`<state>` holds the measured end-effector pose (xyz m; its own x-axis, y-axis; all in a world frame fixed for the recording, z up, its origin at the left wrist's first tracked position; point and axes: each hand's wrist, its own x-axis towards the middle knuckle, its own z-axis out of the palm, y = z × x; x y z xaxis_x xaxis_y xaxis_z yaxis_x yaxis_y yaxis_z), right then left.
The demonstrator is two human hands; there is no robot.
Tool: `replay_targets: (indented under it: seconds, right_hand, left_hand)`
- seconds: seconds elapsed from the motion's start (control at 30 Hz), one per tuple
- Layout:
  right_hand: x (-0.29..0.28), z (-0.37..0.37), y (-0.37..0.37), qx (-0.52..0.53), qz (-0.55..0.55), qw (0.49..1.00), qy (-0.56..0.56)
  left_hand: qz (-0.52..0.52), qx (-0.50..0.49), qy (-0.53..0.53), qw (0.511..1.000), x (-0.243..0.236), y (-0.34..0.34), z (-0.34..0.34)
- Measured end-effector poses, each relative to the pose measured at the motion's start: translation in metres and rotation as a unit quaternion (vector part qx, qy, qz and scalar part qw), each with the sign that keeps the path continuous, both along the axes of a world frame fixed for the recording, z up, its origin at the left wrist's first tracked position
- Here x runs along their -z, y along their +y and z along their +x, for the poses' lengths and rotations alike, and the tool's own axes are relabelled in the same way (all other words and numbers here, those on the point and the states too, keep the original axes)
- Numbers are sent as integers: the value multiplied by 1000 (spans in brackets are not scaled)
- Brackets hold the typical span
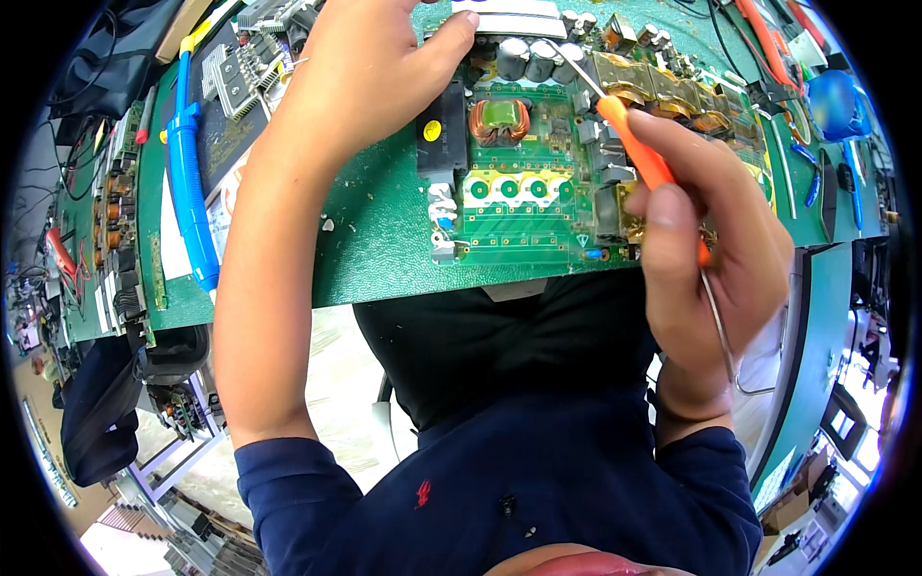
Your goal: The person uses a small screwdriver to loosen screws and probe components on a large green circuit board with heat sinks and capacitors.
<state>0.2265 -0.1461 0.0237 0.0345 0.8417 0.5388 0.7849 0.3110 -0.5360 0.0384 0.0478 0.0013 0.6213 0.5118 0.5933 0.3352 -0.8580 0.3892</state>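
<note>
A green circuit board lies on the table before me, with a copper-wound coil, silver capacitors and a black block on it. My right hand is closed round an orange-handled screwdriver-like tool. Its thin metal shaft slants up to the left, the tip by the capacitors. From the handle's rear runs a thin bent metal rod. My left hand reaches across to the board's far left, thumb stretched beside a white strip. Its other fingers are mostly hidden at the upper rim.
Left of my forearm lie a blue tube-shaped tool and a finned metal heat sink. More boards line the far left. Red cables, a blue object and pens lie at the right. The table's front edge runs near my body.
</note>
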Motion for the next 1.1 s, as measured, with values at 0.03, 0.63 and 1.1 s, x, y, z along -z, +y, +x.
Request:
replay_targets:
  seconds: [0.03,0.63,1.1]
  right_hand:
    - [1,-3,2,2,-8,1000,-16]
    - [14,-25,18,-1,40,992,-118]
    - [18,-29,14,13,50,994,-92]
  left_hand:
    - [1,-5,2,1000,0,-1,0]
    - [-21,12,-10,1000,4,-3,5]
    - [52,-21,-19,998,10,-1,3]
